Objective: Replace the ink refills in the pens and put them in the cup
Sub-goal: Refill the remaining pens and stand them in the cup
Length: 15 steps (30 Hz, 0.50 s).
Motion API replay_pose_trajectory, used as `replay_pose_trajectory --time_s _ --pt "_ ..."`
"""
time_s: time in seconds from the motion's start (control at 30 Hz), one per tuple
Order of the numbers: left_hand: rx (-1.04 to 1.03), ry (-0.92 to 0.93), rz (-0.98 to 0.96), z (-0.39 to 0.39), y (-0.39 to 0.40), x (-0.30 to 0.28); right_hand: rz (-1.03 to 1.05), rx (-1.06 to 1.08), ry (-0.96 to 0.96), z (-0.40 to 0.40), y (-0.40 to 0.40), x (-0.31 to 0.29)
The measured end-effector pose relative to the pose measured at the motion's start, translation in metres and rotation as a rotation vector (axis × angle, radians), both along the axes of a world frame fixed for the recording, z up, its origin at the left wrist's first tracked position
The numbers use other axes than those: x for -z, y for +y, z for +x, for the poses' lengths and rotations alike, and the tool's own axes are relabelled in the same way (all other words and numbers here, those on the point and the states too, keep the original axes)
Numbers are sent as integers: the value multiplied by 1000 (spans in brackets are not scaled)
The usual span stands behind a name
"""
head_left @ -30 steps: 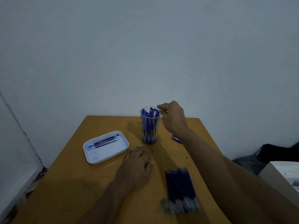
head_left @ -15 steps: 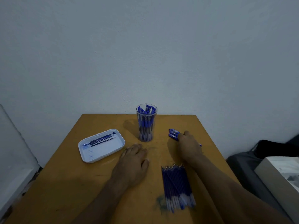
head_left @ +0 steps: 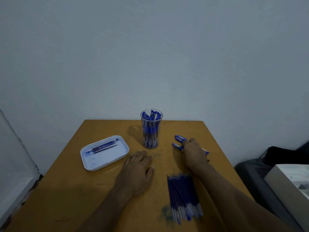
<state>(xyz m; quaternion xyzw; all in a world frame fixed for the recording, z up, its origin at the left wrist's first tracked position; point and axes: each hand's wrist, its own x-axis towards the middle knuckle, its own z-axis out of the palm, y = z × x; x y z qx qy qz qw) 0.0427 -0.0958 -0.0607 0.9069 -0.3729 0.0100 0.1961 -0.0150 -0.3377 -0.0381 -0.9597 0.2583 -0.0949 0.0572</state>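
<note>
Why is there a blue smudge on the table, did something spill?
Yes, a smeared blue stain marks the table beside the near ends of the refill bundle. It looks like leaked ink. Nothing else seems tipped or broken.

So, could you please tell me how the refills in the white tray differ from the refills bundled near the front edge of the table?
The tray refills are only a few, lying slanted inside the white tray on the left. The bundled refills are many, packed side by side directly on the table, on the right, tips pointing away from the person. Both sets are thin, dark blue sticks, and neither hand touches them.
</note>
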Motion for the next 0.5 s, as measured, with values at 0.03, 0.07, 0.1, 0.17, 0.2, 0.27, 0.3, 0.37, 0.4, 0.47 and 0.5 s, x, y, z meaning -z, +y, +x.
replay_pose_trajectory --time_s 0.03,0.07,0.1,0.17,0.2,0.27,0.3,0.37,0.4,0.47,0.5 --pt "-1 1 1 0 0 0 -11 3 3 -1 3 -3" --pt "-1 0 -8 0 0 0 -17 9 1 -1 7 -8" --pt "-2 7 -22 -1 0 1 -17 13 -3 -2 12 -15" --pt "-5 39 -86 -1 3 2 -9 4 -6 -5 28 -33" --pt "-13 69 -144 -1 5 2 -6 -8 -6 -8 37 -44" --pt "-44 141 -266 -1 11 -1 8 -31 -6 -16 55 -63" --pt "-59 177 -311 -3 15 -4 49 -45 -22 -22 64 -71" --pt "-75 264 -387 -9 23 -10 252 -106 -87 -36 81 -80" --pt "-77 323 -437 -15 28 -14 405 -151 -134 -43 90 -82" --pt "-73 499 -568 -31 35 -25 767 -209 -189 -56 109 -80" --pt "-58 628 -637 -38 37 -30 965 -214 -207 -60 117 -75"
